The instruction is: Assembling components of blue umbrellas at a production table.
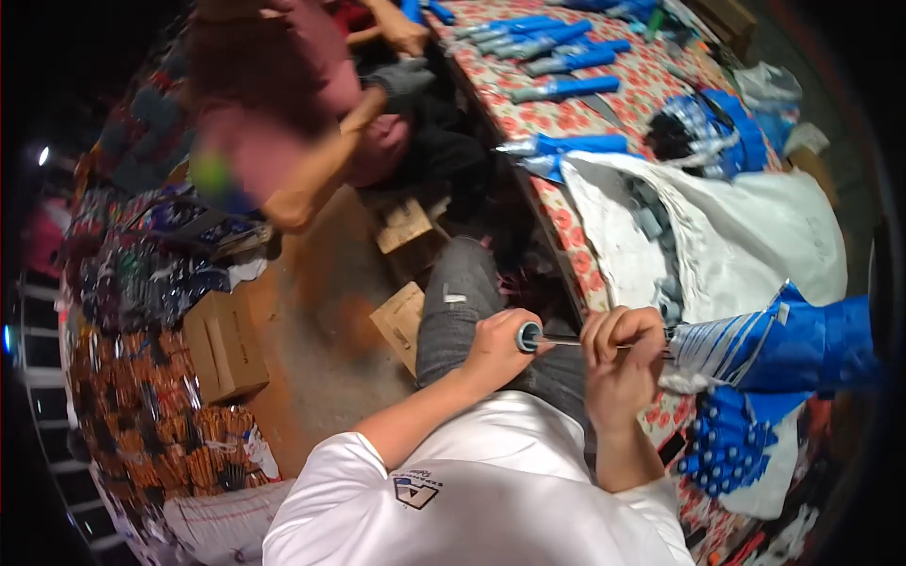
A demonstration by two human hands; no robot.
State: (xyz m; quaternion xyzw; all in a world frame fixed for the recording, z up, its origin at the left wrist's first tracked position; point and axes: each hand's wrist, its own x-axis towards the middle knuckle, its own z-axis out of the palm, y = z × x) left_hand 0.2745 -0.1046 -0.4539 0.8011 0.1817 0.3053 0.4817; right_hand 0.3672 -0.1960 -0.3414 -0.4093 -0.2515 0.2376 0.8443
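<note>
A blue umbrella [807,344] lies sideways across my lap, its canopy gathered loosely and its ribs showing toward the right. My left hand [497,347] is wrapped round the umbrella's grey handle, whose round hollow-looking end faces up. Bare metal shaft runs from there to my right hand [621,341], which is closed round it just below the ribs. What my right fingers press on at that spot is hidden. Close beyond the right hand is a white sack [741,231] with grey plastic pieces [651,222] in its mouth.
Several folded blue umbrellas [566,88] lie on a table with a red-flowered cover [505,113]. Dotted blue fabric [727,441] lies to the right. Across from me sits a person with a gloved hand [401,80]. Cardboard boxes [225,344] and bundled goods [142,406] stand at left.
</note>
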